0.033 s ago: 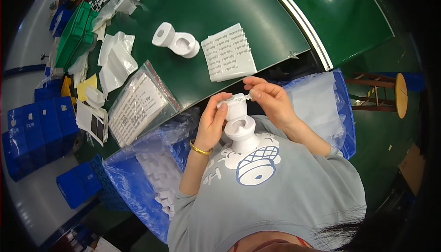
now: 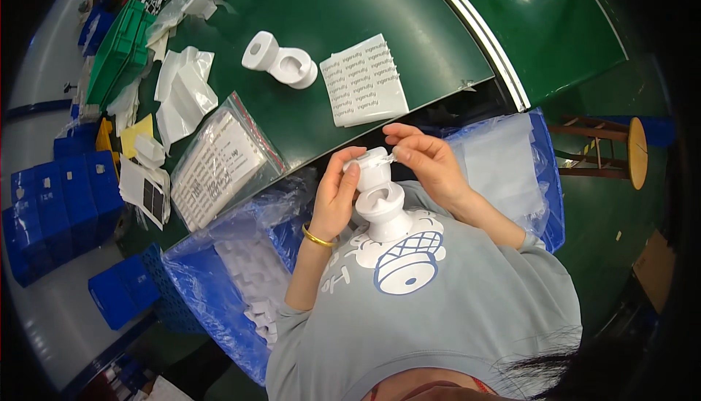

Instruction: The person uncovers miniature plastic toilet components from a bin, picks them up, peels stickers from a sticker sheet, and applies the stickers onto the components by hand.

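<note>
A small white toy toilet is held upright in front of my grey shirt. My left hand grips its tank from the left, thumb on the near side. At the tank's top right corner, my right hand pinches the end of a thin clear strip with print, which lies against the tank. On the green table beyond stands a second white toy toilet. To its right lies a stack of printed white sticker sheets.
A clear zip bag of printed sheets lies at the table's left edge beside crumpled white backing paper. Blue plastic-lined bins flank me, one with white parts. A wooden stool stands right; green crates and blue bins are left.
The strip at my right fingertips has come lower and closer against the tank's right edge. The held toy toilet has shifted very slightly; my left hand keeps its grip.
</note>
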Demonstrator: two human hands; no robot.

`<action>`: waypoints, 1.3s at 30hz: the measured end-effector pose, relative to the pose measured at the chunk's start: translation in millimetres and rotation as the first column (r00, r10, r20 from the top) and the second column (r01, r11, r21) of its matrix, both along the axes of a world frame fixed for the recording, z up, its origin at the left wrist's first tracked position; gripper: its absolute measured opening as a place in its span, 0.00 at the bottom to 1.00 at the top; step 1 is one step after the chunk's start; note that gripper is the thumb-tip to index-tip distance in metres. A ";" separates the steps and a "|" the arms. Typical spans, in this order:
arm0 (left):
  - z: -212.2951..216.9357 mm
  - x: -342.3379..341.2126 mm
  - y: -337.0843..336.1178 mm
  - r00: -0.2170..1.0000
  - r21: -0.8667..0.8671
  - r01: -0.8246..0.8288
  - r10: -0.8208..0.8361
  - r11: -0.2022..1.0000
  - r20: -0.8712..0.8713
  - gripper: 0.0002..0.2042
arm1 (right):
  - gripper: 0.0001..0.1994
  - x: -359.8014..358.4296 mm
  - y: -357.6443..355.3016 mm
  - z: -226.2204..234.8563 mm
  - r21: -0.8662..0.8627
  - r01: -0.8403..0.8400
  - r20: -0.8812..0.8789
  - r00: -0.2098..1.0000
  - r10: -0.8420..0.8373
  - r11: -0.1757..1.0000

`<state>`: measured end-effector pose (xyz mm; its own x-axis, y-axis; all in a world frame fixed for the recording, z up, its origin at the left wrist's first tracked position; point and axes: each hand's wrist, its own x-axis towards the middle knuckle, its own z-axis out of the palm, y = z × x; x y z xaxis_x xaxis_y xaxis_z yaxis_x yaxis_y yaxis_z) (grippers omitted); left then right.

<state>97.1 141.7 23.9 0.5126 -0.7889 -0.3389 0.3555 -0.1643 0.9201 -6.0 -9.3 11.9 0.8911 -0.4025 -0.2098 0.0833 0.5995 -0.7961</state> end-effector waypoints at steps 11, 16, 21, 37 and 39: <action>8.2 -9.7 10.3 0.995 -0.022 -0.096 0.096 0.995 -0.008 0.15 | 0.05 -3.6 21.1 -2.4 -0.106 -0.123 -0.089 0.990 0.113 0.987; 8.1 -9.7 12.7 0.997 -0.013 -0.073 0.073 0.997 -0.001 0.15 | 0.04 -3.7 21.8 -1.6 -0.132 -0.109 -0.073 0.992 0.100 0.985; 7.9 -10.5 12.9 0.997 -0.021 -0.081 0.081 0.996 -0.001 0.15 | 0.04 -3.1 22.4 -1.2 -0.183 -0.092 -0.047 0.995 0.085 0.979; 3.7 -12.4 14.6 0.992 -0.128 -0.075 0.087 0.989 0.092 0.14 | 0.02 -1.9 25.4 1.7 -0.218 -0.073 -0.058 0.996 0.062 0.973; 2.2 -13.1 13.8 0.993 -0.122 -0.084 0.093 0.989 0.076 0.15 | 0.02 -2.2 25.7 1.7 -0.218 -0.069 -0.054 0.997 0.058 0.974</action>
<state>84.0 155.5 26.1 0.6042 -0.7711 -0.2007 0.2873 -0.0241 0.9575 -8.2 16.4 13.6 0.9075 -0.3864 -0.1649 0.0102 0.4127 -0.9108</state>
